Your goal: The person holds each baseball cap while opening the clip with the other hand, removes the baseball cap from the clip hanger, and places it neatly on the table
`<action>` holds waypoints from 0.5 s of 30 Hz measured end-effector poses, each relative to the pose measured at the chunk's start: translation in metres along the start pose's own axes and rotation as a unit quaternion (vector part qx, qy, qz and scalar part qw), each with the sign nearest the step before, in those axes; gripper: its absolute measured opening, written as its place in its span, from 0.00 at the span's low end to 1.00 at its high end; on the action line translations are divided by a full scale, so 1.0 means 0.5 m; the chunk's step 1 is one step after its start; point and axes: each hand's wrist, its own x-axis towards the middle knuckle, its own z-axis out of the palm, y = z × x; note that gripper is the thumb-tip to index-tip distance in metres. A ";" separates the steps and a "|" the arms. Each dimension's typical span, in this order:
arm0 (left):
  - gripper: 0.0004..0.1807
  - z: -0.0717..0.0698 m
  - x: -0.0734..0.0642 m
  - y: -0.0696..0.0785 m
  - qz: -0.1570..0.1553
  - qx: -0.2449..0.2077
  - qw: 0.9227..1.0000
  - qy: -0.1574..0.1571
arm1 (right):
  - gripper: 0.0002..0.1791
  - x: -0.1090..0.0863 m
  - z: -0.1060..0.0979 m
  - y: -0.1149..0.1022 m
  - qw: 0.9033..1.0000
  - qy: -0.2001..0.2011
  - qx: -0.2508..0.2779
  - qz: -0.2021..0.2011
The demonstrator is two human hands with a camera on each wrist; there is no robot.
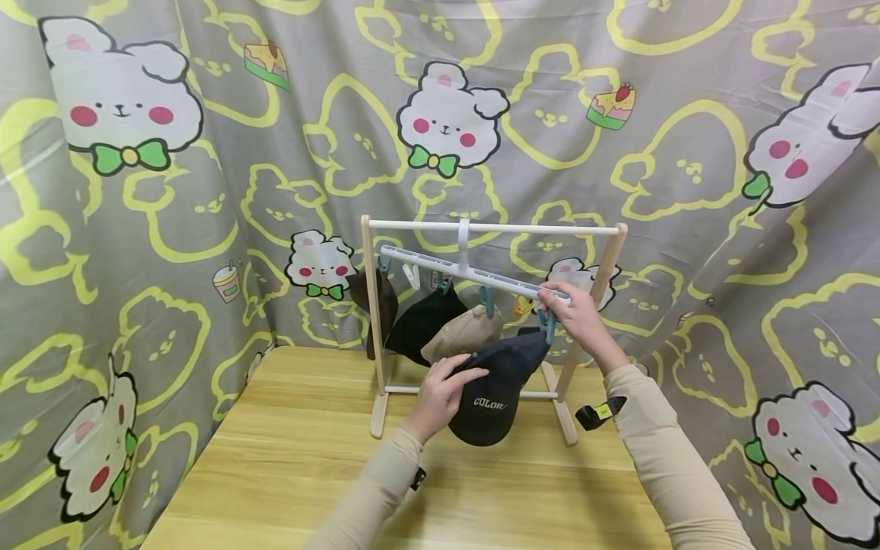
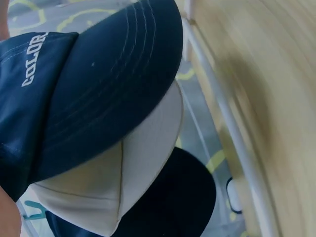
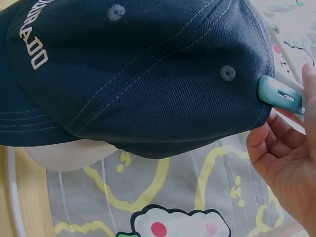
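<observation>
A dark navy cap (image 1: 491,389) with white lettering hangs brim-down from a teal clothespin (image 1: 548,327) at the right end of a pale blue hanger (image 1: 447,267). My left hand (image 1: 436,397) grips the cap's crown, its fingers over the top. At the hanger's low end, my right hand (image 1: 577,315) pinches the clothespin, fingertips beside the cap's edge. Close behind in the left wrist view are a beige cap (image 2: 84,197) and a black cap (image 2: 182,192). A brown cap (image 1: 378,305) hangs at the far left. The hanger slants down to the right.
The hanger hooks over the white top bar (image 1: 543,228) of a wooden rack (image 1: 375,328) on the wood-grain table (image 1: 289,451). A white clothespin (image 1: 411,276) and a yellow clothespin (image 1: 524,305) dangle from the hanger. Behind stands a grey patterned curtain (image 1: 330,92).
</observation>
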 end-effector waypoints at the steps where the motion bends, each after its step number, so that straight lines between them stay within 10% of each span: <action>1: 0.21 -0.003 0.002 -0.003 0.004 0.003 1.000 -0.014 | 0.18 0.003 0.001 0.009 1.000 0.000 0.000 0.006; 15: 0.16 -0.019 0.025 -0.022 -0.062 -0.044 0.993 -0.087 | 0.22 0.009 0.005 0.023 0.998 0.009 -0.057 0.005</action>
